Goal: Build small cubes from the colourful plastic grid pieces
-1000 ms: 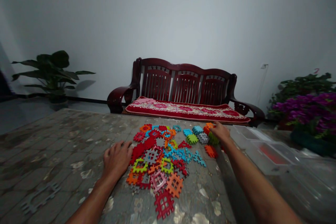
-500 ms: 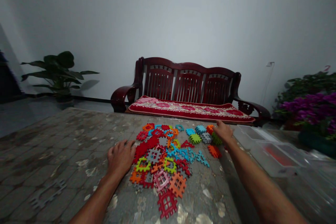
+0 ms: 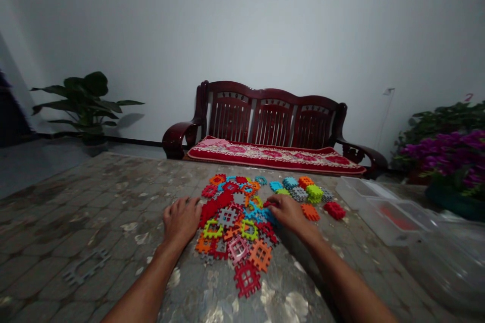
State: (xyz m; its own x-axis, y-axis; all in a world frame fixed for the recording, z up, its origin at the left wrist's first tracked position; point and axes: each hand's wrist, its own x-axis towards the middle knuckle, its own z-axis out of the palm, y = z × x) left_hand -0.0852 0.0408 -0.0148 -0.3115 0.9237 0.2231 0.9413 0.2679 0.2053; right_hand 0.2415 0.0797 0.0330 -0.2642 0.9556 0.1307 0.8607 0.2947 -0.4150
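Observation:
A loose pile of toothed plastic building pieces in red, orange, green, grey, pink and blue lies mid-table, among them a pink window piece and an orange window piece. My left hand rests on the tabletop at the pile's left edge, fingers stretched out and holding nothing. At the pile's right side, my right hand has its fingers closed on a red building piece, mostly hidden by them. Small stacks stand beyond it, including a green stack, a grey stack and a red stack.
Clear plastic boxes stand along the right side of the table. One grey frame piece lies alone at the left. Behind the table is a wooden bench; purple flowers are at the far right.
My right hand has moved left from the stacks to the pile, uncovering the green and red stacks, and its fingers have closed on a red piece. My left hand stays beside the pile.

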